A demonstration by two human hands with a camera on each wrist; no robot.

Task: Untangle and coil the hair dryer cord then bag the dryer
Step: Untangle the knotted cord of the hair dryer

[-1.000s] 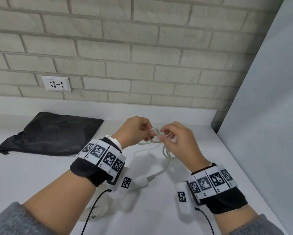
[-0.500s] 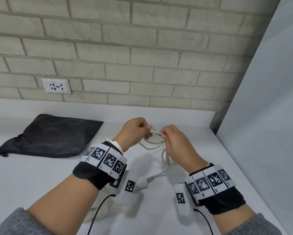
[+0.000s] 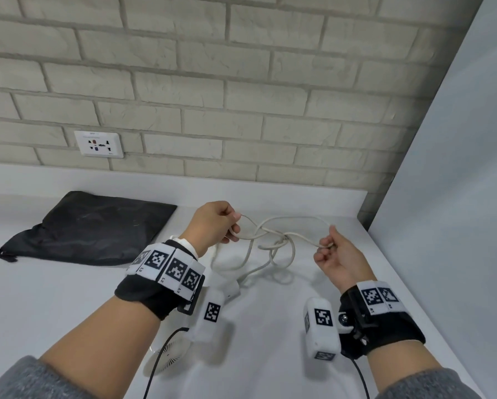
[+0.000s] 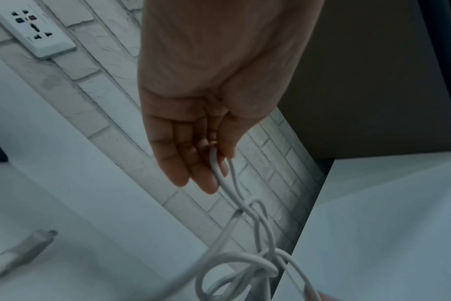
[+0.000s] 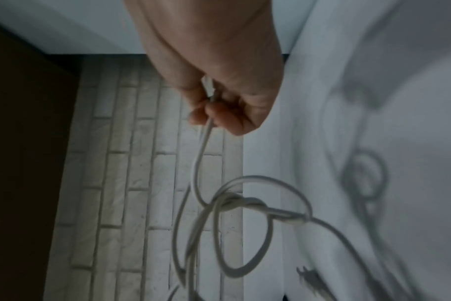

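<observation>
Pulling at a knot is the step in hand: the left hand [image 3: 215,223] and right hand [image 3: 335,256] are held apart above the counter [image 3: 54,298], each pinching a strand of the white cord [image 3: 296,218], with the knot [image 3: 282,237] hanging between them and loops sagging below it. The left fingers [image 4: 193,163] curl round a doubled strand; the right fingers [image 5: 219,116] nip a single one. The dryer [image 3: 166,358] lies low on the counter, mostly hidden under the left forearm (only its round grille shows). The bag [image 3: 92,228] lies flat to the left, well apart from the hands.

To do this well, I judge that pulling outward will only tighten the knot. Better to slacken both strands, work a loop open at the crossing, and feed the free end back through it. The plug [image 5: 309,277] seems to dangle below, blurred; it should be passed through carefully so it does not catch
</observation>
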